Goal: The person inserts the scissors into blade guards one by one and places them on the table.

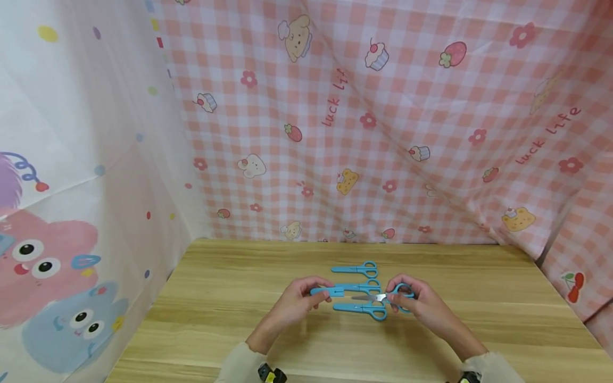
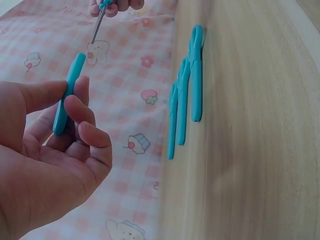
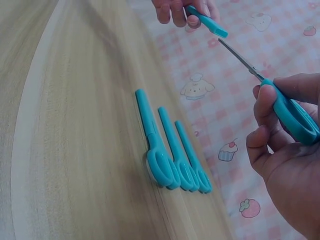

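Note:
My left hand (image 1: 306,298) pinches a blue scissors cover (image 2: 73,80) between thumb and fingers, raised over the table. In my right hand (image 1: 417,299) is a pair of scissors (image 3: 292,116), gripped by its blue handle loops, the bare metal blades (image 1: 369,298) closed and pointing left. The blade tip stands apart from the cover's open end, with a small gap between them in the wrist views. Below the hands lie three covered blue scissors in a column: a far one (image 1: 356,269), a middle one (image 1: 372,288) partly hidden behind the held things, and a near one (image 1: 360,308).
The wooden table (image 1: 230,276) extends on all sides of the scissors. A pink checked cloth (image 1: 325,159) with cartoon prints hangs behind its far edge, and a white printed cloth (image 1: 119,213) hangs on the left.

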Available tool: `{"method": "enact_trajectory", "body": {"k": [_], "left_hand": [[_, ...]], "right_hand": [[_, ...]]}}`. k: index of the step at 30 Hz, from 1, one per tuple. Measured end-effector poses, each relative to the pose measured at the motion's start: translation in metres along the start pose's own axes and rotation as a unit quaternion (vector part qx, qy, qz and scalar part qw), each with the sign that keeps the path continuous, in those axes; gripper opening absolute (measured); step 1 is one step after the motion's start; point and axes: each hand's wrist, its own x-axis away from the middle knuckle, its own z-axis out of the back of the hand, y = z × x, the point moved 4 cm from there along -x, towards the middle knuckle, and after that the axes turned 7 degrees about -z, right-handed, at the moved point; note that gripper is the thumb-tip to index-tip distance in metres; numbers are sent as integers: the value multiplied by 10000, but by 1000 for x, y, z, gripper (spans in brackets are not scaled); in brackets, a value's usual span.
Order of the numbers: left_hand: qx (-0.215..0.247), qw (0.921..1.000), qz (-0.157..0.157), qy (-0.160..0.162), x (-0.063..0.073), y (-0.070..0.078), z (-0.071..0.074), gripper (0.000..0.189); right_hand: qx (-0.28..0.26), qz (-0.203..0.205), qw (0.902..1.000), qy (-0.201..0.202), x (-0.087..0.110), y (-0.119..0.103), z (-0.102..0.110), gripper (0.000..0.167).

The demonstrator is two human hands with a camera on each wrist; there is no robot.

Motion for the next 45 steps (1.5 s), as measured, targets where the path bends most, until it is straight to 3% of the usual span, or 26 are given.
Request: {"method": "enact_trajectory", "body": {"k": [9,35,45], "left_hand": [[95,10000,17,12,1,5,-5,17],[173,9998,-51,-81,-1,7,-8,18],[149,9999,-26,-75,-1,9,-10,18]], "right_hand": [[-109,-146,9998,75,-1,-3,-1,25],[-385,141,9992,-4,-4,0,-2,32],[-334,33,9994,0,-4,-1,-3,26]]}}
